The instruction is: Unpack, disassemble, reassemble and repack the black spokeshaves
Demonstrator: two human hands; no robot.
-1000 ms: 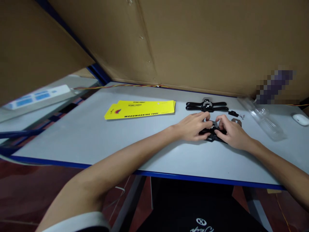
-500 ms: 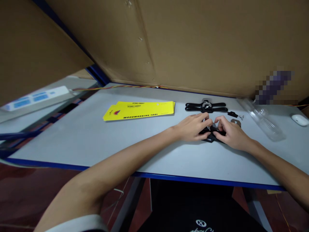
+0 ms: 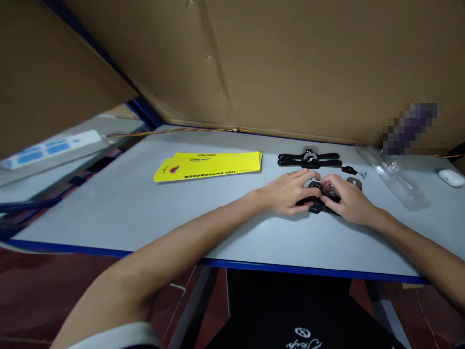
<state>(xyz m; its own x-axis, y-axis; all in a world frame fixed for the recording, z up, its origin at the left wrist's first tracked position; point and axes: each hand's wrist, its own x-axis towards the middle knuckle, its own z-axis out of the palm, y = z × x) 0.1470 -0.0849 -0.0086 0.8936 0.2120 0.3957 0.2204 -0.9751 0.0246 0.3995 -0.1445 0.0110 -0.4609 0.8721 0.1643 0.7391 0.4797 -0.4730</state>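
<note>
A black spokeshave point(image 3: 315, 207) lies on the table, partly covered by both hands. My left hand point(image 3: 288, 193) is closed round its left handle, thumb on the near side. From the right, my right hand point(image 3: 347, 199) grips the other handle, its index finger curled over the middle. Just behind that hand lies a flat metal blade point(image 3: 354, 182). Farther back are a small black cap plate point(image 3: 349, 170) and a silver thumbscrew point(image 3: 363, 175). Two more black spokeshaves point(image 3: 310, 164) seem to lie side by side behind my left hand.
Yellow printed cards point(image 3: 210, 166) are stacked left of my hands. Clear plastic packaging point(image 3: 397, 182) and a white mouse point(image 3: 451, 178) lie to the right. A cardboard panel point(image 3: 276, 72) rises behind the table; a white power strip point(image 3: 54, 149) sits at far left.
My left hand has shifted slightly left and its fingers have moved off the middle, so more of the spokeshave's body shows. My right hand stays nearly in place.
</note>
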